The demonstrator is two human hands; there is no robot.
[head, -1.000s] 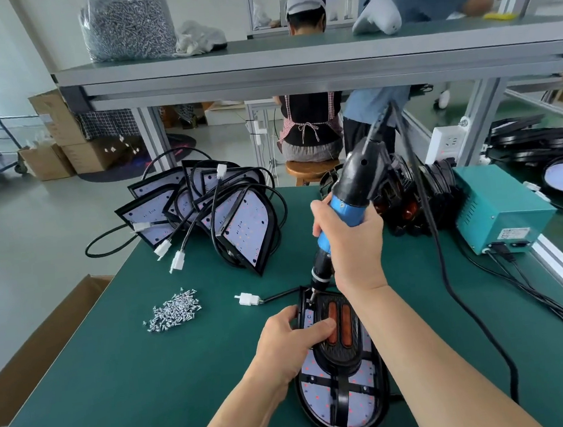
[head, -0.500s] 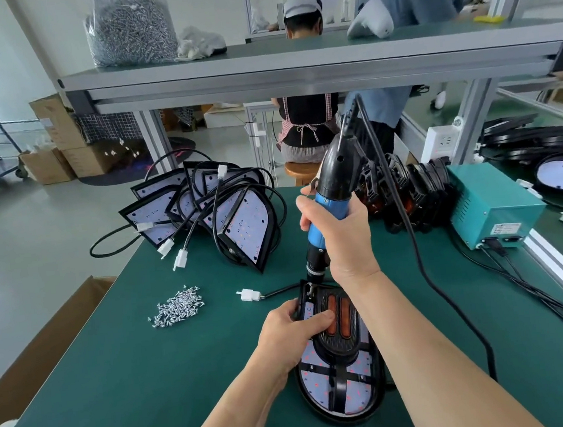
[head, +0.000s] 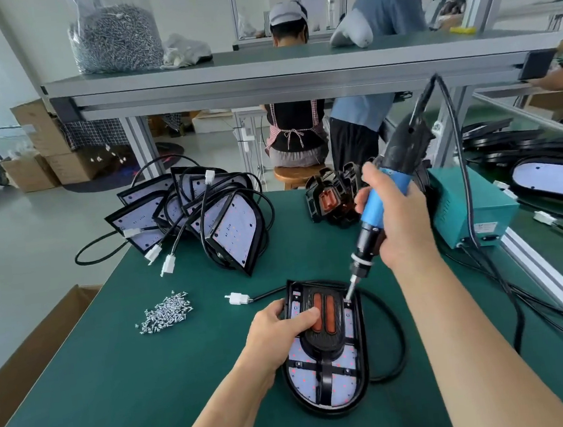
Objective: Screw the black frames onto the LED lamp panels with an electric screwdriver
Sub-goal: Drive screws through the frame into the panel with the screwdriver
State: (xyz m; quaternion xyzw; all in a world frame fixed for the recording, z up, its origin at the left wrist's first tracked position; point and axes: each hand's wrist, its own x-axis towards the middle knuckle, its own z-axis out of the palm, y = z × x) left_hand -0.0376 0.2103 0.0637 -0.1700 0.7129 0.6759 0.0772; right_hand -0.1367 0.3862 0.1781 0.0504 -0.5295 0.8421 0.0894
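While left hand (head: 277, 330) grips black frame (head: 323, 344), right hand (head: 402, 217) holds electric screwdriver (head: 372, 210)

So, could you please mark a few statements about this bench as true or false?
1. The right hand grips the screwdriver. True.
2. The bit meets the near end of the frame. False: the frame's far right corner.
3. The left hand holds the panel. True.
4. The screws lie right of the panel. False: screws lie left.
5. The bag lies by the panel. False: bag's on the shelf.
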